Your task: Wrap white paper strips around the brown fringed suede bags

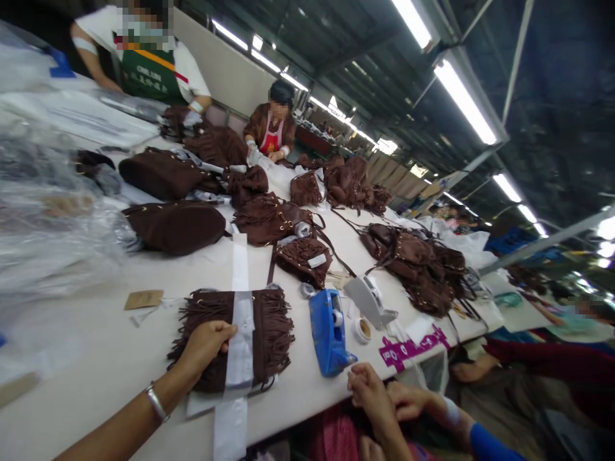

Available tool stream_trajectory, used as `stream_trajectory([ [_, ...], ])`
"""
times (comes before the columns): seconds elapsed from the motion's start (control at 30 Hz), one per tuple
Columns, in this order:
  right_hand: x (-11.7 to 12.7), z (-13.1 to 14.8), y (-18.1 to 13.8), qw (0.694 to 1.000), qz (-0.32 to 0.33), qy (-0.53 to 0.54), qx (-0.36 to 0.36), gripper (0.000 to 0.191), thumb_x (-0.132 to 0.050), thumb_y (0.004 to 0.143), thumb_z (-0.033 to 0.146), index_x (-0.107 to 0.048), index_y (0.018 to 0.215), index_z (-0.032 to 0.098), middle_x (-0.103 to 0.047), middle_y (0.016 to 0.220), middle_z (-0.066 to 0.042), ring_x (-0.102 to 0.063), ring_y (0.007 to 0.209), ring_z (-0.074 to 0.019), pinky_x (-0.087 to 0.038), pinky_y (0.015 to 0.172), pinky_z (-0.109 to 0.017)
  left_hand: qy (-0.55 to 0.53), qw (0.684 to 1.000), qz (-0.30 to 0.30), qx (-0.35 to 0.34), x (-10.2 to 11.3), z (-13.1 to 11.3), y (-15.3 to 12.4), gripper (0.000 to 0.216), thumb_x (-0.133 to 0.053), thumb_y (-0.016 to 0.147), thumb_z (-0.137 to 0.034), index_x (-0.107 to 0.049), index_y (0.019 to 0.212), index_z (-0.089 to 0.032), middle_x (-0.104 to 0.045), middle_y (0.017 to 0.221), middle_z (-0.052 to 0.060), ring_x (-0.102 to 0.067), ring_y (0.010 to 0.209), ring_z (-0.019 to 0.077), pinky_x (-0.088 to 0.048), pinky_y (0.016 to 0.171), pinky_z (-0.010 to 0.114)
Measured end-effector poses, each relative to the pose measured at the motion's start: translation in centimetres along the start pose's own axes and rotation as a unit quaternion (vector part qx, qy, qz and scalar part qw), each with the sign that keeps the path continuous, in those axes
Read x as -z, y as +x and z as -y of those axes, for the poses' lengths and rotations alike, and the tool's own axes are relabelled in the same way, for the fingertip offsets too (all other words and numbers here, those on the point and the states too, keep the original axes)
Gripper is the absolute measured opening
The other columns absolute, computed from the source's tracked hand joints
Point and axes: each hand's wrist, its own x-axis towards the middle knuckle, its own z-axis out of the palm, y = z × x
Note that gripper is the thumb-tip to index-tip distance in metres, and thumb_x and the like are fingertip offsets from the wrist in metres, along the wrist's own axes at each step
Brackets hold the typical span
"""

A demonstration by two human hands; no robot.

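A brown fringed bag (269, 333) lies flat on the white table (96, 358) in front of me. A long white strip (240, 307) runs across its middle and over the table's near edge. My left hand (204, 346), with a metal bracelet on the wrist, rests on the bag's left side, fingers curled onto the fringe beside the strip. My right hand (369, 390) is at the table's near edge, just below the front of a blue tape dispenser (327, 330). Its fingers are bunched together; I cannot see whether they pinch anything.
A co-worker's hand with a blue sleeve (413, 400) touches my right hand. A white tape dispenser (368, 298), a tape roll (362, 330) and a magenta label (408, 349) lie nearby. Piles of brown bags (418, 266) cover the table. Clear plastic wrap (48, 218) is heaped at left. Two people work at the far end.
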Motion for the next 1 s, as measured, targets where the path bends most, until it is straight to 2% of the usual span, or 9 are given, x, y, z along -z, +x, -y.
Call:
stream_trajectory([
  [0.1, -1.0, -1.9, -1.3, 0.998, -0.006, -0.055, -0.01, 0.05, -0.072, 0.059, 0.056, -0.05, 0.087, 0.022, -0.051, 0.047, 0.008, -0.033, 0.033, -0.0061, -0.026, 0.034, -0.018, -0.011, 1.0, -0.006, -0.001, 0.1, 0.0, 0.0, 0.046, -0.064, 0.057, -0.064, -0.06, 0.061, -0.018, -0.053, 0.046, -0.002, -0.044, 0.048, 0.0136, -0.028, 0.05, 0.025],
  [0.2, -4.0, -1.3, -3.4, 0.998, 0.05, -0.048, 0.004, 0.05, -0.068, 0.068, 0.057, -0.05, 0.097, 0.021, -0.054, 0.054, 0.007, -0.035, 0.037, -0.0062, -0.03, 0.037, -0.019, -0.019, 1.0, -0.007, -0.003, 0.0, 0.1, 0.1, 0.042, -0.062, 0.059, -0.06, -0.06, 0.06, -0.018, -0.053, 0.046, -0.002, -0.044, 0.048, 0.0135, -0.028, 0.05, 0.025],
  [0.3, -9.5, 2.3, -4.9, 0.988, 0.151, -0.016, 0.036, 0.044, -0.063, 0.079, 0.053, -0.049, 0.105, 0.02, -0.059, 0.063, 0.004, -0.041, 0.041, -0.0066, -0.037, 0.042, -0.02, -0.023, 1.0, -0.005, -0.004, -0.2, 0.3, 0.2, 0.039, -0.062, 0.061, -0.057, -0.059, 0.059, -0.019, -0.054, 0.047, -0.002, -0.044, 0.047, 0.0131, -0.028, 0.05, 0.025],
  [0.4, -16.3, 6.4, -4.5, 0.972, 0.229, 0.033, 0.05, 0.038, -0.063, 0.081, 0.048, -0.047, 0.101, 0.02, -0.061, 0.065, 0.004, -0.044, 0.043, -0.0072, -0.04, 0.043, -0.02, -0.023, 1.0, -0.01, -0.002, -0.2, 0.3, 0.2, 0.039, -0.061, 0.061, -0.058, -0.059, 0.059, -0.019, -0.054, 0.047, -0.002, -0.044, 0.046, 0.0129, -0.028, 0.049, 0.025],
  [0.5, -22.0, 8.2, -2.7, 0.969, 0.244, 0.025, 0.041, 0.034, -0.063, 0.077, 0.044, -0.046, 0.095, 0.02, -0.06, 0.062, 0.005, -0.043, 0.041, -0.0069, -0.04, 0.04, -0.019, -0.026, 1.0, -0.009, -0.001, -0.2, 0.2, 0.2, 0.039, -0.061, 0.061, -0.059, -0.058, 0.057, -0.02, -0.053, 0.046, -0.001, -0.043, 0.044, 0.0129, -0.027, 0.048, 0.025],
  [0.57, -24.3, 8.3, -1.4, 0.971, 0.238, -0.012, 0.037, 0.032, -0.062, 0.076, 0.041, -0.045, 0.094, 0.021, -0.06, 0.062, 0.005, -0.044, 0.042, -0.0077, -0.038, 0.038, -0.019, -0.03, 1.0, -0.004, -0.003, -0.1, 0.1, 0.2, 0.039, -0.06, 0.061, -0.059, -0.058, 0.055, -0.02, -0.053, 0.045, -0.001, -0.043, 0.044, 0.013, -0.027, 0.048, 0.025],
  [0.73, -26.3, 8.3, -0.3, 0.976, 0.199, -0.081, 0.042, 0.025, -0.056, 0.079, 0.034, -0.045, 0.096, 0.021, -0.062, 0.062, 0.004, -0.044, 0.042, -0.0088, -0.033, 0.035, -0.017, -0.035, 0.999, 0.015, -0.006, 0.0, 0.0, 0.5, 0.039, -0.056, 0.062, -0.057, -0.058, 0.054, -0.019, -0.053, 0.045, 0.0, -0.041, 0.042, 0.0125, -0.026, 0.047, 0.026],
  [1.0, -27.2, 9.2, -0.6, 0.979, 0.183, -0.067, 0.058, 0.018, -0.052, 0.08, 0.029, -0.044, 0.094, 0.021, -0.063, 0.063, 0.004, -0.043, 0.042, -0.008, -0.031, 0.037, -0.017, -0.044, 0.998, 0.038, -0.004, 0.3, 0.5, 0.9, 0.044, -0.052, 0.066, -0.061, -0.059, 0.056, -0.019, -0.053, 0.046, 0.0, -0.041, 0.043, 0.0129, -0.026, 0.047, 0.026],
])
